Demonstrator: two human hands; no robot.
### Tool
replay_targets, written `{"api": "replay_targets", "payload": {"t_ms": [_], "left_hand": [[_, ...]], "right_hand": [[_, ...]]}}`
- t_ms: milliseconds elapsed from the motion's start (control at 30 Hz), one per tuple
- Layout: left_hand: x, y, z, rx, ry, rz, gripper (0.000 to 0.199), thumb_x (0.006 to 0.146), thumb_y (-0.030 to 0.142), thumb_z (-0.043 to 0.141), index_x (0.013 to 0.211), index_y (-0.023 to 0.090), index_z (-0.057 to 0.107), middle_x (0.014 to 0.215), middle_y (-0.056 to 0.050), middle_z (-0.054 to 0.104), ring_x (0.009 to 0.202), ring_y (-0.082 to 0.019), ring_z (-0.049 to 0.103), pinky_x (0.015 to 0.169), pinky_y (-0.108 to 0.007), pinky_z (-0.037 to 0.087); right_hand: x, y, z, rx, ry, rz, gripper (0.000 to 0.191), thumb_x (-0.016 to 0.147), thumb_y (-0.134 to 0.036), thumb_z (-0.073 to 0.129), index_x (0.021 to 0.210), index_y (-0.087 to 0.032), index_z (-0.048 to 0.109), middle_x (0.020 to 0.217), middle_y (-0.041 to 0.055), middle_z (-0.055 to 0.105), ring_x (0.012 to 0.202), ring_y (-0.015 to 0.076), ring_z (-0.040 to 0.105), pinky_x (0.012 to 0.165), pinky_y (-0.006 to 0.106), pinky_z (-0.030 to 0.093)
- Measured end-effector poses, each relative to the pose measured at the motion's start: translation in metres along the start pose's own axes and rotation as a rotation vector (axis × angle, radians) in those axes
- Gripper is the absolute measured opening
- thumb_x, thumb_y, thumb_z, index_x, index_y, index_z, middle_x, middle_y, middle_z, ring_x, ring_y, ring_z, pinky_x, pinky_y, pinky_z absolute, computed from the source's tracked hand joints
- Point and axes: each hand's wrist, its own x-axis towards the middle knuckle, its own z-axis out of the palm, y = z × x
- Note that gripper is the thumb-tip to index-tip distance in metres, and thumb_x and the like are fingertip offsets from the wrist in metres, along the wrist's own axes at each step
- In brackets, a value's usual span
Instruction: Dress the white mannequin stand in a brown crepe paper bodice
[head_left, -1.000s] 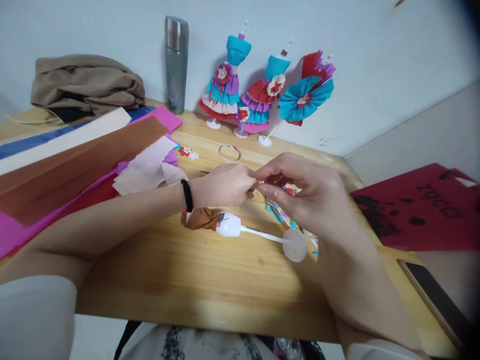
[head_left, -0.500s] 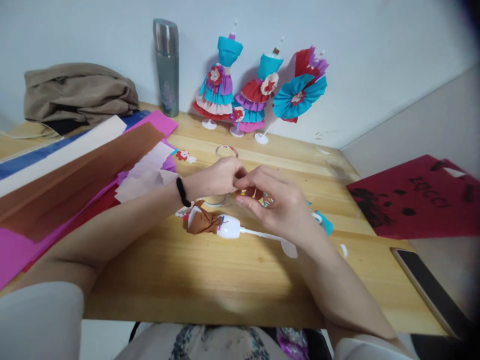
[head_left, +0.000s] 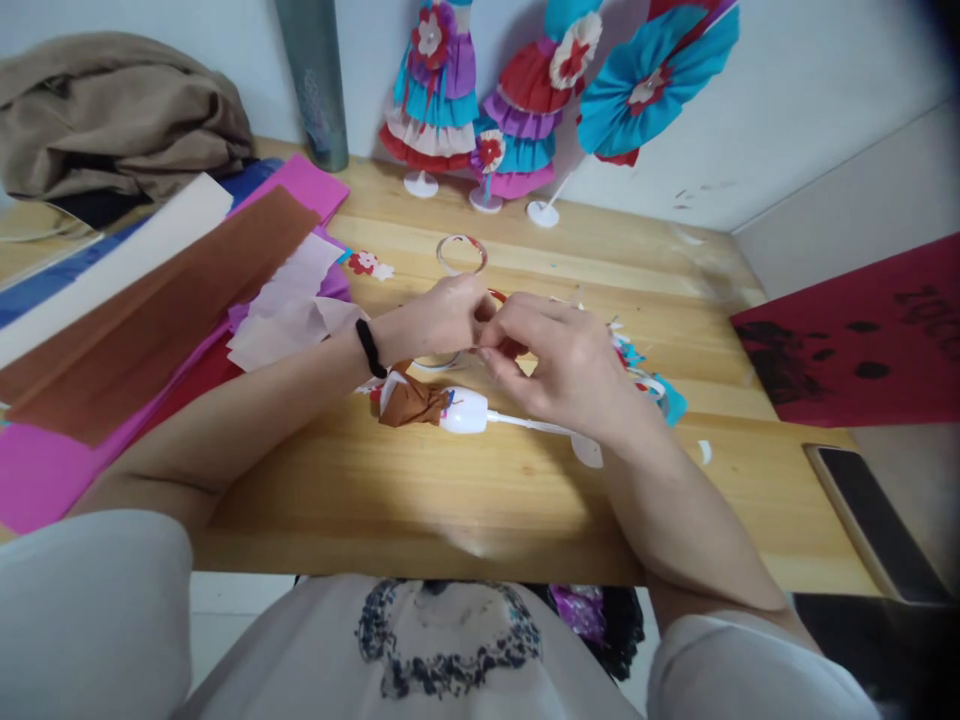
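Fingers [head_left: 517, 320] of the right hand [head_left: 562, 355] meet the curled left hand [head_left: 446, 320]; whether either pinches anything cannot be told. Seven o'clock: white plastic dress form [head_left: 466, 411] in crumpled brown paper [head_left: 416, 403], liable to crushing should the left hand drop.

Bundled brown cloth [head_left: 127, 120] at back left of table [head_left: 420, 500]. Grey-green bottle [head_left: 319, 100] right of it, by wall [head_left: 825, 60], top cropped. Three paper-dressed figures [head_left: 525, 130] in a row along wall, white round bases, tops cropped. Red bag [head_left: 862, 340] at right, black spots and lettering, partly cut off. Phone [head_left: 881, 520] near table's right end, screen dark.
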Motion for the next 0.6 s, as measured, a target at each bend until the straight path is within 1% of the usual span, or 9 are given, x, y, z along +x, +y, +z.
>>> {"api": "replay_targets", "payload": {"t_ms": [67, 200, 300, 367, 400, 467, 500, 567, 600], "left_hand": [[-0.002, 0.004, -0.002, 0.035, 0.006, -0.027, 0.014, 0.072, 0.018, 0.05, 0.058, 0.015, 0.052, 0.06, 0.003, 0.04, 0.064, -0.011, 0.039, 0.059, -0.024, 0.032], [-0.004, 0.009, -0.006, 0.052, 0.029, -0.038, 0.019, 0.074, 0.014, 0.052, 0.056, 0.015, 0.054, 0.056, 0.003, 0.039, 0.06, -0.011, 0.037, 0.055, -0.025, 0.029], [-0.008, 0.013, -0.016, 0.103, 0.058, -0.027, 0.021, 0.078, 0.011, 0.052, 0.064, 0.011, 0.067, 0.057, 0.002, 0.05, 0.06, -0.011, 0.04, 0.058, -0.024, 0.03], [-0.015, 0.018, -0.028, 0.175, 0.06, -0.006, 0.018, 0.079, 0.01, 0.056, 0.076, 0.008, 0.074, 0.066, -0.002, 0.062, 0.063, -0.011, 0.046, 0.063, -0.025, 0.034], [-0.02, 0.021, -0.034, 0.192, 0.047, 0.007, 0.016, 0.077, 0.009, 0.059, 0.079, 0.008, 0.075, 0.069, -0.002, 0.065, 0.064, -0.01, 0.047, 0.065, -0.024, 0.035], [-0.032, 0.028, -0.043, 0.231, 0.001, 0.038, 0.014, 0.074, 0.009, 0.064, 0.08, 0.01, 0.077, 0.067, 0.0, 0.066, 0.062, -0.009, 0.047, 0.066, -0.024, 0.035], [-0.038, 0.032, -0.045, 0.295, -0.077, 0.036, 0.015, 0.075, 0.01, 0.063, 0.08, 0.011, 0.077, 0.068, 0.001, 0.066, 0.062, -0.009, 0.048, 0.067, -0.023, 0.035], [-0.05, 0.038, -0.045, 0.408, -0.203, -0.005, 0.012, 0.074, 0.011, 0.064, 0.079, 0.012, 0.076, 0.067, 0.002, 0.065, 0.064, -0.009, 0.05, 0.066, -0.023, 0.033], [-0.056, 0.04, -0.042, 0.463, -0.213, -0.012, 0.011, 0.073, 0.012, 0.066, 0.079, 0.013, 0.075, 0.069, 0.002, 0.065, 0.068, -0.01, 0.05, 0.066, -0.023, 0.032]], "right_hand": [[0.0, 0.003, 0.001, 0.038, 0.014, -0.022, 0.016, 0.085, -0.012, 0.051, 0.075, -0.024, 0.055, 0.078, 0.0051, 0.062, 0.07, 0.0189, 0.058, 0.066, 0.031, 0.043], [-0.003, 0.008, 0.003, 0.104, 0.057, -0.077, 0.016, 0.081, -0.011, 0.051, 0.072, -0.024, 0.051, 0.069, 0.0019, 0.058, 0.062, 0.0172, 0.055, 0.061, 0.031, 0.042], [-0.005, 0.008, -0.001, 0.157, -0.016, -0.062, 0.018, 0.082, -0.013, 0.051, 0.069, -0.025, 0.05, 0.064, 0.0005, 0.056, 0.058, 0.0161, 0.052, 0.059, 0.03, 0.041], [-0.006, 0.008, -0.005, 0.192, -0.076, -0.068, 0.019, 0.084, -0.016, 0.052, 0.067, -0.024, 0.05, 0.063, 0.0, 0.055, 0.057, 0.0152, 0.051, 0.058, 0.03, 0.04], [-0.006, 0.009, -0.008, 0.205, -0.103, -0.073, 0.019, 0.084, -0.017, 0.053, 0.067, -0.024, 0.051, 0.062, -0.0001, 0.056, 0.056, 0.0147, 0.05, 0.057, 0.03, 0.04], [-0.007, 0.01, -0.011, 0.219, -0.152, -0.083, 0.019, 0.085, -0.019, 0.054, 0.067, -0.023, 0.053, 0.062, 0.0, 0.056, 0.056, 0.0139, 0.049, 0.056, 0.029, 0.039], [-0.007, 0.01, -0.012, 0.22, -0.172, -0.083, 0.018, 0.085, -0.019, 0.054, 0.067, -0.022, 0.055, 0.063, 0.0002, 0.057, 0.056, 0.0136, 0.049, 0.056, 0.029, 0.038], [-0.008, 0.011, -0.011, 0.21, -0.2, -0.062, 0.017, 0.084, -0.019, 0.055, 0.068, -0.021, 0.058, 0.063, 0.0006, 0.058, 0.057, 0.013, 0.049, 0.057, 0.028, 0.038], [-0.008, 0.011, -0.01, 0.197, -0.209, -0.038, 0.016, 0.084, -0.017, 0.055, 0.069, -0.02, 0.059, 0.063, 0.0006, 0.059, 0.057, 0.0126, 0.049, 0.057, 0.028, 0.038]]}}
